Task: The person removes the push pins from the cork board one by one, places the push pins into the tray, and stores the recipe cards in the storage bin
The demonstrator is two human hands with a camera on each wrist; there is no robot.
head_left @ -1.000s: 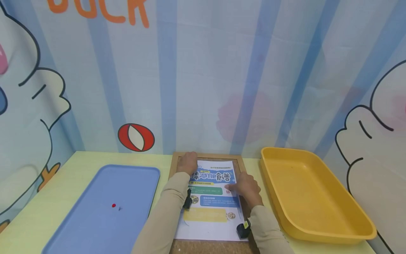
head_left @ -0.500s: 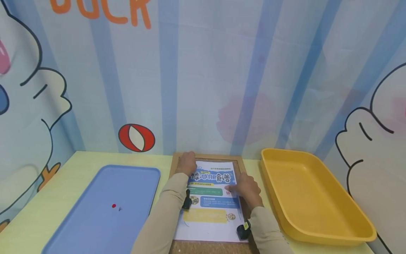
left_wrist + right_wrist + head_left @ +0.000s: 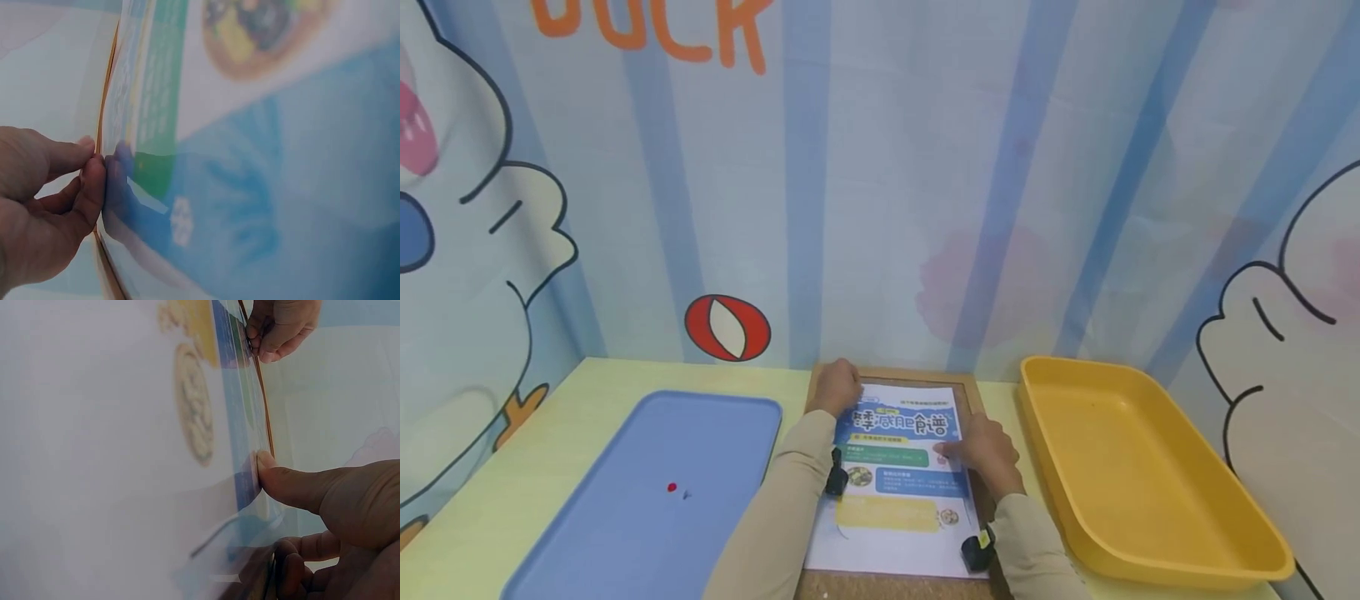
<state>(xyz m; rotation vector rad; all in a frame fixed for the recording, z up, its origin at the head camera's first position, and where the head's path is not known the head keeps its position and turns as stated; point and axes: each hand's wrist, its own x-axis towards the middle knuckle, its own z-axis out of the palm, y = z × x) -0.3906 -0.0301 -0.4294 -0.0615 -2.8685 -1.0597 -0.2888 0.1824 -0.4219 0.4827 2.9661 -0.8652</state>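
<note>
A printed poster sheet (image 3: 891, 546) with blue, green and yellow bands lies on a wood-framed cork board (image 3: 857, 586). At its upper left corner my left hand (image 3: 837, 387) pinches something small against the sheet. It looks like a pushpin, mostly hidden by the fingertips; the left wrist view shows the thumb (image 3: 75, 152) and forefinger meeting at the sheet. My right hand (image 3: 988, 454) rests at the poster's right side. Its straight thumb (image 3: 294, 487) presses on the sheet, while the other fingers are loosely curled lower down, partly hidden.
A blue tray (image 3: 625, 517) on the left holds a small red piece (image 3: 672, 487) and a tiny pin-like piece (image 3: 687, 495). On the right stands a deep yellow tray (image 3: 1150, 467). A striped cartoon backdrop (image 3: 880, 208) rises behind the pale yellow table (image 3: 595, 392).
My left hand has shifted slightly left and down at the poster's upper left corner. My right hand keeps its place on the sheet. The head view has tilted a little.
</note>
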